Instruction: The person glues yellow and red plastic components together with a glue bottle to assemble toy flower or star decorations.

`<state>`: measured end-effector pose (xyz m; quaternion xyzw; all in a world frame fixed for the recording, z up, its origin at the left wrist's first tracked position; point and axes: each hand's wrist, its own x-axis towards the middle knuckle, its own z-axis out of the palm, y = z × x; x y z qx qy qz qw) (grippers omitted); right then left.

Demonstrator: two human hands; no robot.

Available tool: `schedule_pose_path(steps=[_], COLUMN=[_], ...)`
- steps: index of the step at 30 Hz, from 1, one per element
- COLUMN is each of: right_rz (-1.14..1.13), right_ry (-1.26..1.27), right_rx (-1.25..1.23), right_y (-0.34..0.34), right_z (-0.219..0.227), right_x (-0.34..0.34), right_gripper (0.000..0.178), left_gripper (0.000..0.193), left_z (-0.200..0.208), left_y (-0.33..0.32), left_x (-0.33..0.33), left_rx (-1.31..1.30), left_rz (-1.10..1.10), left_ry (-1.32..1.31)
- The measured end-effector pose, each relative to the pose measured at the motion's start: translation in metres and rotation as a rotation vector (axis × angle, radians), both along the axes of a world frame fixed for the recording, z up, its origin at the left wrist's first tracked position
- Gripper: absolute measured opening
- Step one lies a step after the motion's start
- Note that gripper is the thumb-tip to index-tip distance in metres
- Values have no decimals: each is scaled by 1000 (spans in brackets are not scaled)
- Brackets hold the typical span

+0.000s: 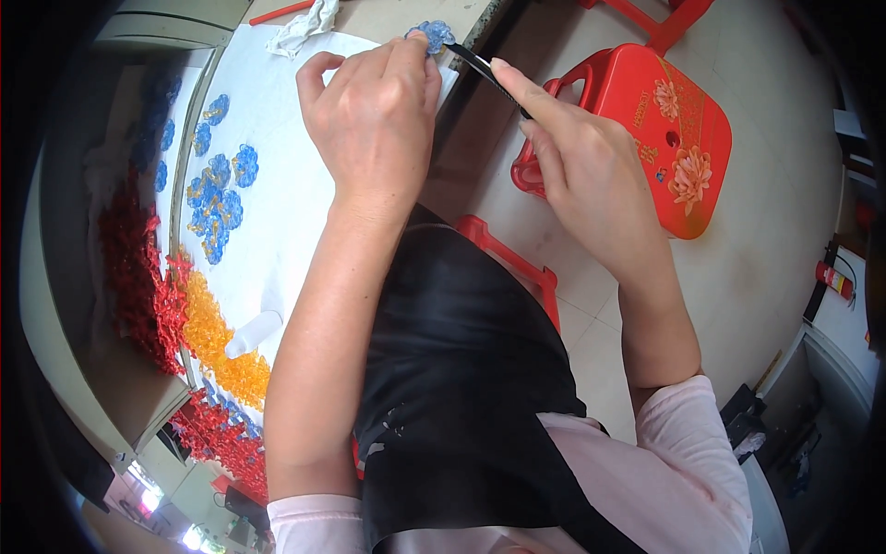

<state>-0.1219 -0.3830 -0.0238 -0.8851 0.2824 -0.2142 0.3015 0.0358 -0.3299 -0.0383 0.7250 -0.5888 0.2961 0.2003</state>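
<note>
At the table's far edge, my left hand (374, 115) pinches a small blue translucent flower (436, 35) between thumb and fingers. My right hand (591, 162) is closed around slim black tweezers (480, 66), held out past the table's edge. Their narrow tip meets the right side of the flower; whether it grips a petal is too small to tell. More blue flowers with yellowish centres (217, 198) lie on the white paper (291, 175) to the left of my left forearm.
Orange translucent pieces (217, 342) and red ones (221, 434) are heaped at the left, with a whitish bottle (254, 332) on the orange heap. Crumpled tissue (303, 28) and a red stick (281, 11) lie at the back. A red flowered stool (669, 138) stands right of the table.
</note>
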Motion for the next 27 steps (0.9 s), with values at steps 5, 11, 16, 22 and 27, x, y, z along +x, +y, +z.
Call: schedule_pose_path(steps=[5,11,16,22,27], right_rz=[-39,-51,-32,-64,-94], right_ry=[-31,45,22,25,100], right_rx=[-69,-63,-116,-138,-212], right_y=[6,13,9,16,22], right_z=[-2,2,-4,-8,-13], right_x=[1,4,9,4,7], right_gripper=[46,47,46,47,55], left_gripper=[4,6,7,6,7], left_z=[2,1,-1,0,-5], left_y=[0,0,0,1,0], left_x=[0,0,2,0,2], left_rx=[26,10,-24,3,-12], left_rz=[26,9,-6,29,14], left_ry=[-20,13,-18,-22,6])
